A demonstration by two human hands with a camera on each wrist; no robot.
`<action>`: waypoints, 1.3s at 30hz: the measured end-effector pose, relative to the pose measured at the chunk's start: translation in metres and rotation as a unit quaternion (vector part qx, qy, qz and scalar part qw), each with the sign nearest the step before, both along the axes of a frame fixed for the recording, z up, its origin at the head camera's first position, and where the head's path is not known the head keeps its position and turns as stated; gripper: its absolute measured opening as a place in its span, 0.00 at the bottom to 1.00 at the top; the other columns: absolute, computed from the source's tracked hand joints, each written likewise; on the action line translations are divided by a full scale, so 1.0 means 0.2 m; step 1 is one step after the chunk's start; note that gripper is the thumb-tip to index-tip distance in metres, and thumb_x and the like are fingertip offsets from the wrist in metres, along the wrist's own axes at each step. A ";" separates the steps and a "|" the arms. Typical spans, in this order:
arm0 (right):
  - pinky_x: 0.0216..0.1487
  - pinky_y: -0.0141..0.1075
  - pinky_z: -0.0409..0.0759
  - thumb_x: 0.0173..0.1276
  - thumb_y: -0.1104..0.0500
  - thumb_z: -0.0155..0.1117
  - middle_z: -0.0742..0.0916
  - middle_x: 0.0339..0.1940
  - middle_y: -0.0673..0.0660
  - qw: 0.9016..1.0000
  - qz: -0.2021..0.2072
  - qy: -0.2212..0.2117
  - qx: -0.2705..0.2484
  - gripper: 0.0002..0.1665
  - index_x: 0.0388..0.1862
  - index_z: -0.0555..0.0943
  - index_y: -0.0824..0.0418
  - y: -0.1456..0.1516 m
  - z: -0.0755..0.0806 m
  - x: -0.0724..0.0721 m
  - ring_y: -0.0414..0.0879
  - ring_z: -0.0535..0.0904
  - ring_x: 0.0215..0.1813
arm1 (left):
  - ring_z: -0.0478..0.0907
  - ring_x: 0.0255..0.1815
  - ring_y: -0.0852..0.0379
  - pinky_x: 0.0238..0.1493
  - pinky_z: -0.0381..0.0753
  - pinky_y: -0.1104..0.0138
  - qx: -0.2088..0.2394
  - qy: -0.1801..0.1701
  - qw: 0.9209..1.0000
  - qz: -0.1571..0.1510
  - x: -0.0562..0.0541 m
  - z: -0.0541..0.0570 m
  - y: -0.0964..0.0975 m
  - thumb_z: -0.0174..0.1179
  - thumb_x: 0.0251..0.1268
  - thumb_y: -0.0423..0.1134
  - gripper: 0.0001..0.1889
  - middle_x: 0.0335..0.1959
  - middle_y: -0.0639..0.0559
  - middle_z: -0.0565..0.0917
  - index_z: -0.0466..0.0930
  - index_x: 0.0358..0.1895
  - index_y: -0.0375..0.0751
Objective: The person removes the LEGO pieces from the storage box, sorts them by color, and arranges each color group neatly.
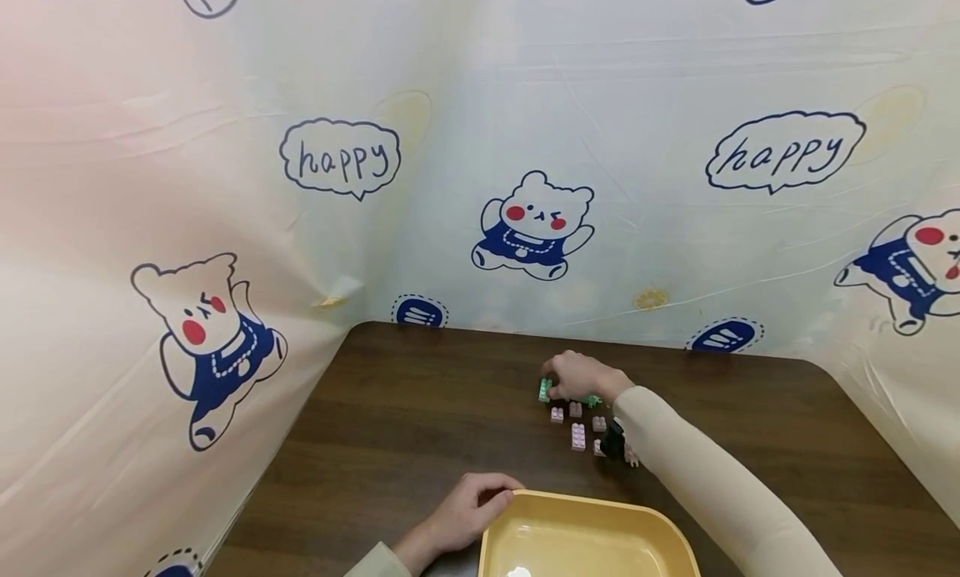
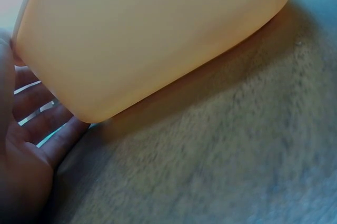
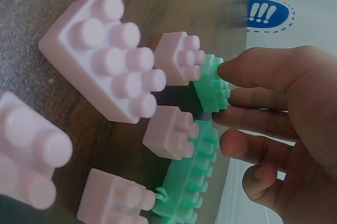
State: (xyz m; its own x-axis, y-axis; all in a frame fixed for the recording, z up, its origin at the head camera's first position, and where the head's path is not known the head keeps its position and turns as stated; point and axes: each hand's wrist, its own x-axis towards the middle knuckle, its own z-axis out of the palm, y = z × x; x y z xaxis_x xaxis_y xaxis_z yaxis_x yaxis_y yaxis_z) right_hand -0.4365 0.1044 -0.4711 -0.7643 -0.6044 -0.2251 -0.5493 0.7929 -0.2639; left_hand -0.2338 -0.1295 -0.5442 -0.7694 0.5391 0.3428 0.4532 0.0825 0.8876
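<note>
My left hand (image 1: 468, 510) holds the corner of a yellow plastic tray (image 1: 577, 504), thumb at the rim. In the left wrist view its fingers (image 2: 39, 100) pass behind the tray's outer wall (image 2: 158, 34). Farther up the table, my right hand (image 1: 579, 374) pinches a short green toy brick (image 3: 208, 84), thumb in front and fingers behind it. A longer green brick (image 3: 187, 174) lies just beside the hand. Several pink bricks stand studs-up around it, among them a larger pink brick (image 3: 100, 68) and a small pink brick (image 3: 168, 132).
The dark wooden table (image 1: 390, 418) ends at a hanging cloth (image 1: 637, 260) printed with bears, which encloses the back and sides. A black device (image 1: 613, 439) sits at the right wrist, over the nearer pink bricks. The tray stands at the table's near side.
</note>
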 end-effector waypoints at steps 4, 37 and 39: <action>0.54 0.48 0.80 0.68 0.54 0.64 0.84 0.57 0.56 1.000 0.002 -0.002 -0.011 0.23 0.60 0.79 0.59 0.02 0.03 0.01 0.52 0.80 0.57 | 0.82 0.40 0.63 0.40 0.82 0.70 0.002 0.001 1.000 -0.005 0.00 0.00 0.00 0.50 0.75 0.34 0.12 0.41 0.41 0.87 0.83 0.48 0.36; 0.26 0.18 0.72 0.66 0.56 0.67 0.84 0.41 0.43 0.939 0.199 0.104 -0.260 0.13 0.49 0.81 0.51 0.21 0.32 0.87 0.29 0.71 0.23 | 0.82 0.40 0.63 0.40 0.84 0.66 0.014 -0.009 1.000 -0.008 -0.01 -0.03 0.01 0.49 0.75 0.34 0.12 0.42 0.42 0.87 0.82 0.49 0.38; 0.26 0.17 0.72 0.67 0.56 0.67 0.84 0.42 0.44 0.937 0.210 0.102 -0.258 0.13 0.50 0.81 0.52 0.21 0.31 0.91 0.26 0.70 0.24 | 0.82 0.40 0.63 0.40 0.84 0.67 0.011 -0.010 1.000 -0.008 -0.02 -0.03 0.01 0.49 0.75 0.34 0.12 0.42 0.42 0.87 0.82 0.49 0.38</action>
State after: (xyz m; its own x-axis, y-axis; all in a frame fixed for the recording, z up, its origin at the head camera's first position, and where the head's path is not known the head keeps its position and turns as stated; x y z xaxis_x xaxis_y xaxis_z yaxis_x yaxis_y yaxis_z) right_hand -0.2552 0.1466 -0.4082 -0.4295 -0.8496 0.3059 -0.8654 0.2905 -0.4083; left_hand -0.2372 -0.1279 -0.5498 -0.7682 0.5435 0.3383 0.4355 0.0564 0.8984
